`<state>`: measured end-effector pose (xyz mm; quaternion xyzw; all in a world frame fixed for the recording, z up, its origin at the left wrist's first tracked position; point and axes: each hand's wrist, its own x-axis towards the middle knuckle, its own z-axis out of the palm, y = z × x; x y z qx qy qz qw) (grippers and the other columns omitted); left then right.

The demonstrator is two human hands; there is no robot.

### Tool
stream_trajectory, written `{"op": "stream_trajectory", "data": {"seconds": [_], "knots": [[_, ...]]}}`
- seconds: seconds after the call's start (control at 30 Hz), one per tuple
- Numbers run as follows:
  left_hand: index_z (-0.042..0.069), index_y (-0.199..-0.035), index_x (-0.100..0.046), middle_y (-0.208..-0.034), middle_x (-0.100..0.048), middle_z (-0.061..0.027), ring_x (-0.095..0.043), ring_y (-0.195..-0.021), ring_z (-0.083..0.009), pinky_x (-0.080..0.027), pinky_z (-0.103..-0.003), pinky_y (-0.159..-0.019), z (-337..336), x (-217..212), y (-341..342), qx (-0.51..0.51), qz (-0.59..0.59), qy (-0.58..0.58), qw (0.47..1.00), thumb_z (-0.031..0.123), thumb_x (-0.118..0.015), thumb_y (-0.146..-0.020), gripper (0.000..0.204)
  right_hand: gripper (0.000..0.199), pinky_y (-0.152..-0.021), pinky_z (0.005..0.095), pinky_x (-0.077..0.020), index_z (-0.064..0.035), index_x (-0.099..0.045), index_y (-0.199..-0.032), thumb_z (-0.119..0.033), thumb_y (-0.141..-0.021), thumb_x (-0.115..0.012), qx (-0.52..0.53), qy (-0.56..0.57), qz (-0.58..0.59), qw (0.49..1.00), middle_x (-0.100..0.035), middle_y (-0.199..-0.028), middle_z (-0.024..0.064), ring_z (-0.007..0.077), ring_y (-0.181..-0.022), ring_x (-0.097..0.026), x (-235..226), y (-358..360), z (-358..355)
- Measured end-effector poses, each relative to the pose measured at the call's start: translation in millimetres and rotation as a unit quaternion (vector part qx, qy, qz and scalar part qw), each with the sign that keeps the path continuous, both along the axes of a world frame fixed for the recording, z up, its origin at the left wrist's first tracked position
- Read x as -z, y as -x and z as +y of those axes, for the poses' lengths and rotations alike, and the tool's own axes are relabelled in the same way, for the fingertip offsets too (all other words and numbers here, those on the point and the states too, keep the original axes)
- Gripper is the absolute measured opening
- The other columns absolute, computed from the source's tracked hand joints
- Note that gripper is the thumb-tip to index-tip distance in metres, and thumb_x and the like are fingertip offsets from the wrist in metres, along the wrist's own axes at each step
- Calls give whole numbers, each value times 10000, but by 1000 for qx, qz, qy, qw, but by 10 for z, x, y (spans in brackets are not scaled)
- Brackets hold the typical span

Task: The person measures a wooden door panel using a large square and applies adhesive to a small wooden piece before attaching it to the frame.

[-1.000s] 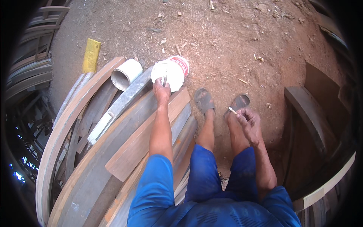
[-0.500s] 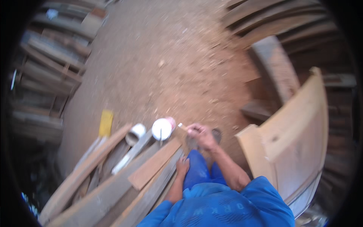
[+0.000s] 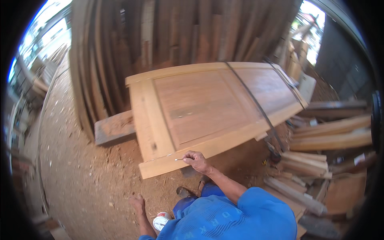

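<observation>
A large pale wooden panel door point(image 3: 208, 104) lies tilted in front of me, its near rail low over the dirt. My right hand point(image 3: 197, 161) pinches a thin small stick point(image 3: 179, 159) with a white tip, held against that near rail beside a small white smear. My left hand point(image 3: 138, 202) hangs low at the lower left, close to the dirt ground, fingers curled, with nothing seen in it. A small white tub point(image 3: 161, 221) with a red rim sits just right of it, partly hidden by my blue shirt.
Tall planks point(image 3: 132, 44) lean behind the door. A short thick plank point(image 3: 114, 128) lies at its left end. Stacked lumber point(image 3: 332, 136) fills the right side. Two dark straps point(image 3: 256, 104) cross the door. My sandalled feet point(image 3: 184, 192) rest on the dirt floor.
The view swung up from the tub and curved boards to the door. My right hand carried the stick from near my feet to the door's near rail. My left hand left the tub.
</observation>
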<state>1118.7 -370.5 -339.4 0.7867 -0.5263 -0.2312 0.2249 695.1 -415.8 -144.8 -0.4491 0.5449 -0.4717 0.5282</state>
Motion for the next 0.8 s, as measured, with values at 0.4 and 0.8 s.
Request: {"op": "stream_trajectory", "data": {"seconds": [0.4, 0.8], "knots": [[65, -1255, -545, -1385, -448, -275, -376, -1325, -410, -289, -527, -1090, -1077, -1181, 2643, 310, 32, 307, 899, 152, -705, -792, 497, 135, -569, 187, -419, -32, -675, -986, -138, -905, -697, 294, -38, -30, 955, -595, -790, -40, 27, -660, -497, -259, 1270, 1899], [73, -1275, -541, -1433, -362, -304, -328, -1321, -477, -284, -599, -1076, 171, -1617, 5252, 590, 62, 172, 786, 214, -690, -836, 485, 120, -565, 197, -418, -15, -693, -907, -130, -921, -661, 506, 76, -41, 858, -610, -727, -30, 34, -626, -511, -215, 2873, 3052]]}}
